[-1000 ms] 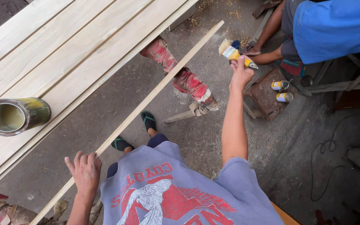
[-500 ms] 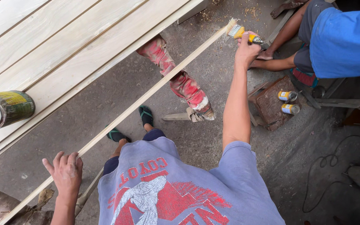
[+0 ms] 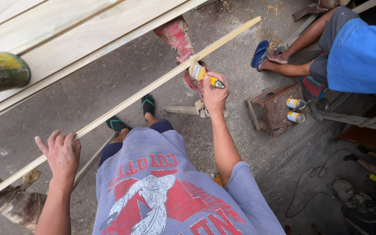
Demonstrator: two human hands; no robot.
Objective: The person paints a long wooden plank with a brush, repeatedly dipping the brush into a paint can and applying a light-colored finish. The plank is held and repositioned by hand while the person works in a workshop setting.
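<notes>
A long, thin, pale wooden strip is being steadied by the left hand, fingers spread, at 8 o'clock. A yellow-handled flat paintbrush is being pinched by the right hand, bristles touching the strip, near centre.

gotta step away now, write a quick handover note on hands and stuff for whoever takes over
Left hand: flat on the long thin pale wooden strip, steadying it.
Right hand: grips the yellow-handled paintbrush, bristles on the strip near its middle.
Green and yellow open tin can sits on the pale wooden planks at upper left.
Done: how much is coated cannot be told.
Left: likely brushing the strip's remaining length.
</notes>
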